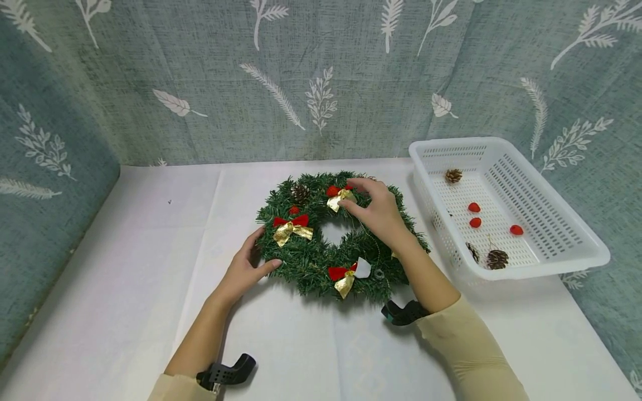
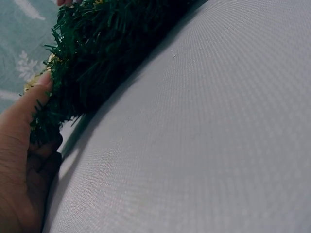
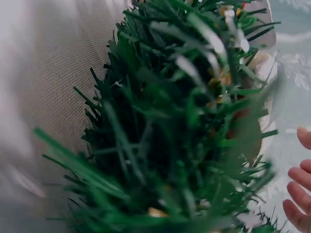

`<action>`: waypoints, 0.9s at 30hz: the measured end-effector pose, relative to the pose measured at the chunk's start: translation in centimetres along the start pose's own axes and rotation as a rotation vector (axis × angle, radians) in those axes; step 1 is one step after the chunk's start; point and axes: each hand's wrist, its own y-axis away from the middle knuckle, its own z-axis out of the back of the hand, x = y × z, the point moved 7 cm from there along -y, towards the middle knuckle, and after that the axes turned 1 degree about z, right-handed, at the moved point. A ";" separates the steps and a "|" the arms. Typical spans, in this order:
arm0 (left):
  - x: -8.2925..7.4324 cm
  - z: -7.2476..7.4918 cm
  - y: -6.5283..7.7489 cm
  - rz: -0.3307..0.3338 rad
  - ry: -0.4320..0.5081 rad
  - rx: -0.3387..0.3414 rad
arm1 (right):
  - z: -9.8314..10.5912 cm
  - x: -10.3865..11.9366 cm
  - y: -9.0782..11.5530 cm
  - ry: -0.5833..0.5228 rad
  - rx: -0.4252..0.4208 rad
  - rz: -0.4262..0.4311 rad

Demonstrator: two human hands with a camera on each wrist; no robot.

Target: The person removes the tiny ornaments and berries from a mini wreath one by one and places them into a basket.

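Observation:
A green wreath (image 1: 321, 267) lies on the white table, trimmed with red-and-gold bows (image 1: 292, 228), a pinecone (image 1: 300, 193) and a red berry (image 1: 293, 210). My left hand (image 1: 246, 273) grips its left edge; in the left wrist view the thumb (image 2: 44, 80) lies on top and the fingers curl below. Over the far right part of the wreath is my right hand (image 1: 381, 214), thumb and fingers apart beside the top bow (image 1: 340, 197). The right wrist view shows its fingers (image 3: 299, 194) loosely bent beyond the green needles. A white piece (image 1: 363, 268) covers part of the front bow.
At the right stands a white plastic basket (image 1: 551, 267) holding pinecones (image 1: 497, 259) and several red berries (image 1: 474, 207). A leaf-patterned curtain (image 1: 210, 83) hangs behind and beside the white table (image 1: 150, 267). A thin strand (image 1: 373, 236) hangs across the wreath's right side.

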 end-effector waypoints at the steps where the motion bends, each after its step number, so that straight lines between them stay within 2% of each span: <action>1: 0.0 0.0 0.0 0.001 -0.001 -0.001 | -0.2 0.1 -0.1 -0.012 0.017 -0.003; 5: -0.1 0.0 -0.1 -0.003 -0.006 -0.001 | -0.8 0.2 -0.8 -0.025 0.081 -0.035; 12: -0.3 -0.1 0.0 -0.001 -0.008 0.005 | -1.7 -0.4 -1.7 -0.044 0.165 -0.151; 17: -0.3 0.0 0.1 0.002 -0.020 -0.004 | -2.0 0.1 -2.6 -0.027 0.173 -0.134; 23: -0.3 0.0 0.0 -0.011 -0.008 0.000 | -2.2 0.4 -3.7 0.056 0.192 -0.104; 27: -0.3 0.0 0.0 -0.011 -0.004 0.000 | -2.4 0.2 -4.6 0.089 0.228 -0.125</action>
